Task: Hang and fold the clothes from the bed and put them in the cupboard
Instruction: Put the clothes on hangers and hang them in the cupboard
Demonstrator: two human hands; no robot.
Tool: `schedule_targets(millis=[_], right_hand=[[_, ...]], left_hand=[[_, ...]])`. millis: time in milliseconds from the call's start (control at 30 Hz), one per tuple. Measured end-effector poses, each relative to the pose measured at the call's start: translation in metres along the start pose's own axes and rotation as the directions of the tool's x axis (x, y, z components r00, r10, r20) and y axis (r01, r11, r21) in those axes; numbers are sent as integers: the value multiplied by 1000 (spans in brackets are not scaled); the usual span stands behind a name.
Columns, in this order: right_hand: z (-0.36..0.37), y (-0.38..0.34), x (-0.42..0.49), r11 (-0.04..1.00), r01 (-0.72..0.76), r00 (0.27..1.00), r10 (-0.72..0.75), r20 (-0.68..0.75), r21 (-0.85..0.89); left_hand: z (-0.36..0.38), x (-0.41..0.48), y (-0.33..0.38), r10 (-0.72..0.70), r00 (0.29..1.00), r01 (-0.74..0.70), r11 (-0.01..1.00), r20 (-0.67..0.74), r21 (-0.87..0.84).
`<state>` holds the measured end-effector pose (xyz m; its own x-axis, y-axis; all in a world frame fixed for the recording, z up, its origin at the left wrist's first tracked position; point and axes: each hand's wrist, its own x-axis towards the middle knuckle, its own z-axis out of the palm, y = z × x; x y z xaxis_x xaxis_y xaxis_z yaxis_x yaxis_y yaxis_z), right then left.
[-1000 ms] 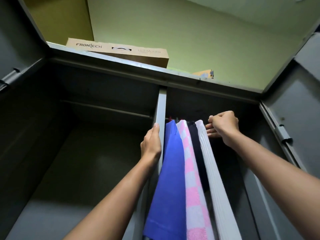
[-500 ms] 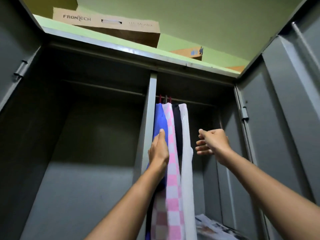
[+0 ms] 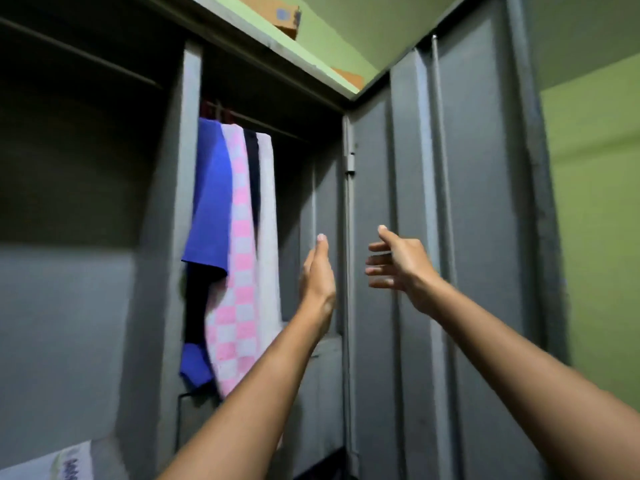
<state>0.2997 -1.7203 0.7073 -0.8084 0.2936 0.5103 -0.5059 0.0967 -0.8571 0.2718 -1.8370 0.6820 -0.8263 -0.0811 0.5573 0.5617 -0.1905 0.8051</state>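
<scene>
Your left hand [image 3: 317, 271], flat and empty, hovers just right of the clothes [image 3: 239, 244] hanging straight down in the cupboard [image 3: 188, 150]; your right hand [image 3: 398, 265], loosely spread and empty, sits farther right, by the door [image 3: 474, 220].

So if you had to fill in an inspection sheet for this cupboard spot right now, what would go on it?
Surface: grey metal cupboard, its door swung open on the right.
Job's things: blue garment, pink checked cloth, dark garment and white garment hang side by side on the rail in the right compartment.
Clutter: cardboard box on the cupboard top; white printed item at lower left, too blurred to name.
Hands: left hand open, fingers straight, holding nothing; right hand open, fingers spread, holding nothing.
Cables: nothing seen.
Surroundings: green wall.
</scene>
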Motion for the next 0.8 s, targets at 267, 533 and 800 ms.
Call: schedule_targets(millis=[267,533,800], right_hand=[[-128,11,-135,981,-130,928,71,-365,-142],[-299,-11,-309,929,-285,687,27,-726,-235],[-432,-45,-492,897,-403,344,-34,-939,-180]], left_hand=[[96,-135,-21,-132,903,220,959,410,-176],[215,-318,-28,-229,617,521,836,752,-173],[313,-531,-11,-186,226,657,753,956,-9]])
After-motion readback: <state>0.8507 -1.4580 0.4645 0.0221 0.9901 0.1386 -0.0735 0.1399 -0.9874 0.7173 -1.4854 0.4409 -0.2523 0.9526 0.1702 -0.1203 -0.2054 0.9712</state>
